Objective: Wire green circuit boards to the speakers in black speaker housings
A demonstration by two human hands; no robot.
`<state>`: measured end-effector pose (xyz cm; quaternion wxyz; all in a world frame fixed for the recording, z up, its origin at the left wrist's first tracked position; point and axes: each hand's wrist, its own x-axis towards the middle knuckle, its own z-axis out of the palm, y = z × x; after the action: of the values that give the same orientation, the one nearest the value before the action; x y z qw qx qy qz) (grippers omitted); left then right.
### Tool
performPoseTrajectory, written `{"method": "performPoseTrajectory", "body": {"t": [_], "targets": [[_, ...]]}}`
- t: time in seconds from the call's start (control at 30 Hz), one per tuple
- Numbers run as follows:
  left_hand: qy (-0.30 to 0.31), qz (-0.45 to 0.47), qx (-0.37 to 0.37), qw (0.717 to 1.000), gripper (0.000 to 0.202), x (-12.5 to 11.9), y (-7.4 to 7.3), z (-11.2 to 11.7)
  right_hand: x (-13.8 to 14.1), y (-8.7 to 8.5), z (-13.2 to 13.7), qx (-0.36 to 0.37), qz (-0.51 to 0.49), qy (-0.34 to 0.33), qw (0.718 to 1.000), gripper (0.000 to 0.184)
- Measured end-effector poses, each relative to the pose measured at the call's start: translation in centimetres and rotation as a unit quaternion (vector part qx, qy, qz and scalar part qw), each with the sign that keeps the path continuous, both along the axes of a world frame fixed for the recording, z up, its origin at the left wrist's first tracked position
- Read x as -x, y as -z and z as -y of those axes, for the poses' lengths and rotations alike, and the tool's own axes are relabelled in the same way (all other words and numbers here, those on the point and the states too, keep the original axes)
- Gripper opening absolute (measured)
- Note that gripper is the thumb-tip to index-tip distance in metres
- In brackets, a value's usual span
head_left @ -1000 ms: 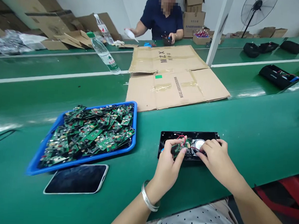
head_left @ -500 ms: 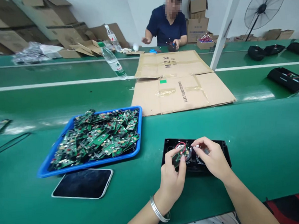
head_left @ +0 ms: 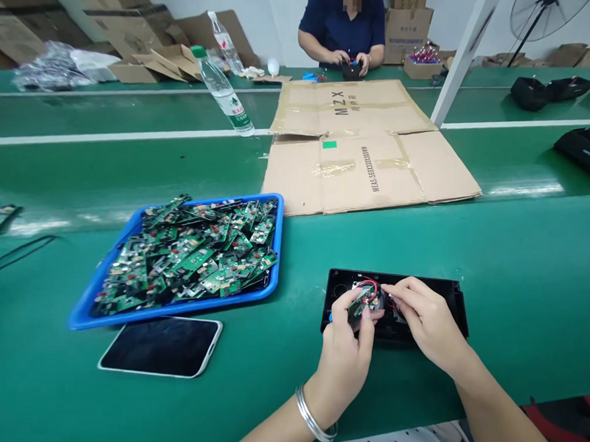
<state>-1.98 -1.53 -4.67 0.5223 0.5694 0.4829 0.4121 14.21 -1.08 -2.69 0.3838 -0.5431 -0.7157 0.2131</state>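
Note:
A black speaker housing [head_left: 444,291] lies open on the green bench, with round speaker drivers and red and black wires [head_left: 369,281] inside it. Between the thumb and fingers of my left hand [head_left: 345,339], a small green circuit board [head_left: 357,308] is held tilted over the housing's left half. My right hand [head_left: 431,320] is closed in a pinch beside the board, at the wires. The small white wire connector seen in those fingertips a moment earlier is now mostly hidden by them.
On the left, a blue tray [head_left: 278,246] holds several circuit boards, with a phone [head_left: 162,347] in front. Flattened cardboard [head_left: 338,157] and a water bottle [head_left: 227,99] lie beyond. Across the bench a person [head_left: 342,32] handles a black part. More black housings [head_left: 588,154] are at right.
My right fingertips have shifted closer to the circuit board, and the white connector is less visible. Across the bench, the person has brought both hands onto the black part. My view has tilted down slightly.

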Motion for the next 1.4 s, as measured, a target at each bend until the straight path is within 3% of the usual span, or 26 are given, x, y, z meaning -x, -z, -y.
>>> {"method": "performPoseTrajectory", "body": {"t": [0.3,0.53,0.7,0.83,1.0,1.17,1.4], "targets": [[-0.006,-0.045,-0.019,0.999,0.036,0.0,0.0,0.1,0.1,1.0,0.2,-0.08,0.097,-0.003,0.992,0.014],[0.002,-0.174,-0.201,0.964,0.027,-0.2,0.5,-0.2,0.3,1.0,0.6,-0.152,0.214,-0.022,0.965,0.019],[0.003,-0.221,-0.294,0.93,0.031,-0.4,0.4,-0.5,0.4,0.6,0.4,-0.103,0.192,-0.018,0.976,0.024],[-0.009,-0.215,-0.282,0.935,0.031,-0.3,0.5,-0.3,0.4,0.4,0.2,-0.073,0.147,-0.007,0.986,0.024],[-0.013,-0.215,-0.281,0.935,0.027,-0.3,0.3,-0.2,0.3,0.7,0.3,-0.101,0.14,0.003,0.985,0.017],[-0.013,-0.221,-0.287,0.932,0.026,-0.4,0.0,-0.3,0.4,0.7,0.3,-0.122,0.194,-0.024,0.973,0.02],[-0.01,-0.2,-0.245,0.949,0.033,-0.2,0.3,-0.2,0.3,0.8,0.4,-0.149,0.27,-0.038,0.951,0.024]]}}
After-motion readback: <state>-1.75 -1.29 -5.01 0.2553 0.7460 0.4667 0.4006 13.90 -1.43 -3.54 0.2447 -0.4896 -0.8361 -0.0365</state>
